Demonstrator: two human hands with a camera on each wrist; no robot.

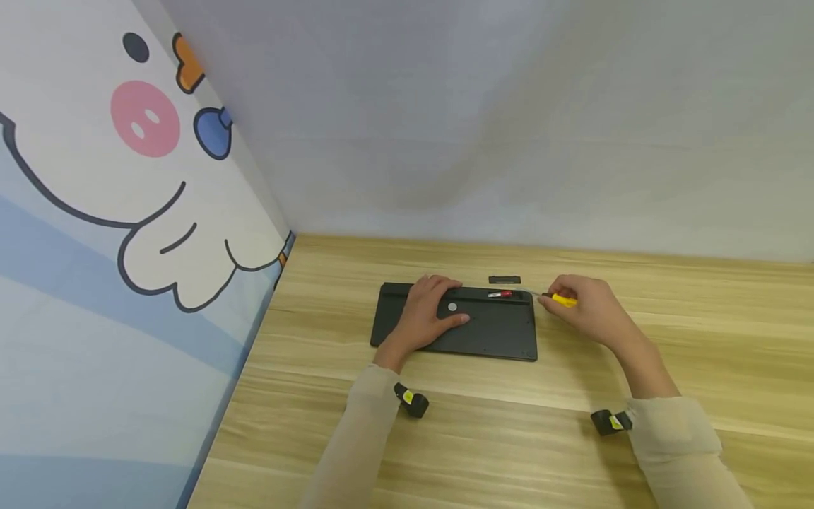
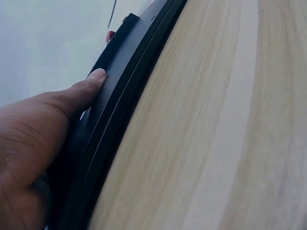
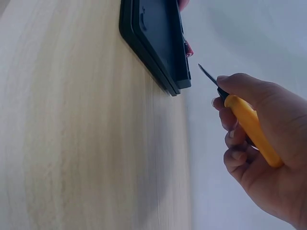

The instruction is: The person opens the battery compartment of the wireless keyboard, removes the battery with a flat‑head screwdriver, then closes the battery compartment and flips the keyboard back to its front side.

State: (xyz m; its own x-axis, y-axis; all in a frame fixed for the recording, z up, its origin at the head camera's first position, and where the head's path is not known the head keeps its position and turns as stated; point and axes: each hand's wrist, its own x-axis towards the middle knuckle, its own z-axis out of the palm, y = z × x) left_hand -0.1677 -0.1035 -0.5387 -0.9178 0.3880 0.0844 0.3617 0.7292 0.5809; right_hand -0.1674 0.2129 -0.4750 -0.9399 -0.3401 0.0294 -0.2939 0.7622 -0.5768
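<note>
A black keyboard lies underside up on the wooden table. My left hand rests on its left part, thumb stretched across the underside and the other fingers toward the far edge. A red and silver battery sits at the raised far ridge, near the right end; its red end shows in the right wrist view. My right hand grips a screwdriver by its yellow handle, just right of the keyboard. The thin metal shaft points left toward the battery, with the tip apart from it in the right wrist view.
A small black battery cover lies on the table just beyond the keyboard. A pale wall rises behind the table, and a cartoon-printed panel stands along the left edge.
</note>
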